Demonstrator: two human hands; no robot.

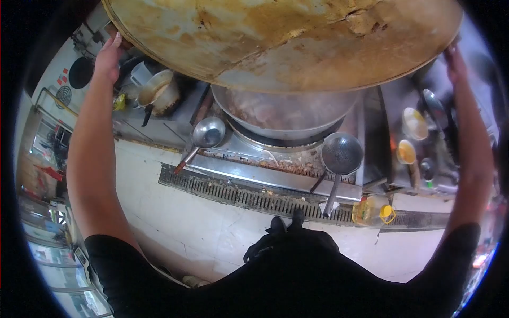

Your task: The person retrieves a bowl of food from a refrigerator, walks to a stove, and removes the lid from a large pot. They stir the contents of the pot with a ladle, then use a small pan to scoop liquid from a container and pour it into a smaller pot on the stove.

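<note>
A large round lid, yellowish and stained with a crack-like seam across it, is held up at the top of the view. My left hand grips its left edge, fingers partly hidden behind the rim. At the opposite edge my right hand is closed on the rim, its fingers mostly out of sight. Below the lid, a wide metal pot sits on the stove with steam over pale and brownish contents. The lid hides the pot's far side.
A ladle and a perforated strainer rest on the stove's front. A saucepan stands at left. Bowls and utensils lie at right. An oil bottle stands near a floor drain grate.
</note>
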